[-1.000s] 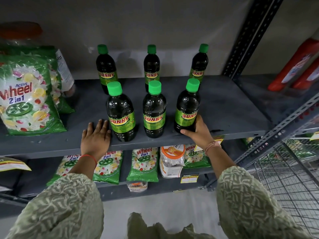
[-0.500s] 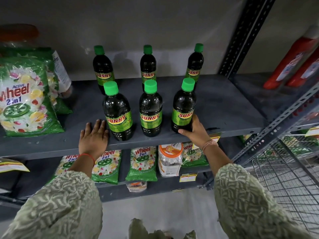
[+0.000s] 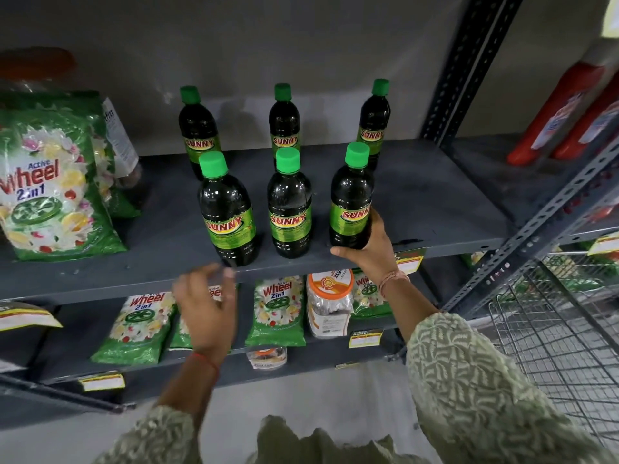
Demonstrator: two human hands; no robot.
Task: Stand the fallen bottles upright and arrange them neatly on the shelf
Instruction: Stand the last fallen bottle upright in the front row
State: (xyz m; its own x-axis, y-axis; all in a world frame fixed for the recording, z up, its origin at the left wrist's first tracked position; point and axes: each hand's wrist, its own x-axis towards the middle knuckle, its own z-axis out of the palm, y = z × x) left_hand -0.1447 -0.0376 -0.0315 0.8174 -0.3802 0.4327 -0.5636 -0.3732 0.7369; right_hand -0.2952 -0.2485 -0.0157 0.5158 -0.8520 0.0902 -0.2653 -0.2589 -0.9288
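Several dark Sunny bottles with green caps stand upright on the grey shelf (image 3: 435,209) in two rows of three. The front row holds the left bottle (image 3: 227,212), the middle bottle (image 3: 289,205) and the right bottle (image 3: 351,202). The back row holds the back-left bottle (image 3: 197,128), the back-middle bottle (image 3: 284,120) and the back-right bottle (image 3: 374,118). My right hand (image 3: 371,252) wraps the base of the front right bottle. My left hand (image 3: 204,306) hovers blurred below the shelf's front edge, fingers curled and apart, holding nothing.
A green Wheel detergent bag (image 3: 50,182) leans on the shelf's left. Red bottles (image 3: 562,108) stand in the bay to the right. The lower shelf carries Wheel packs (image 3: 278,309) and an orange-lidded jar (image 3: 330,303). A wire basket (image 3: 552,329) sits lower right.
My left hand has lifted off the shelf's front edge and dropped below it, moving right. My right hand stays on the front right bottle.
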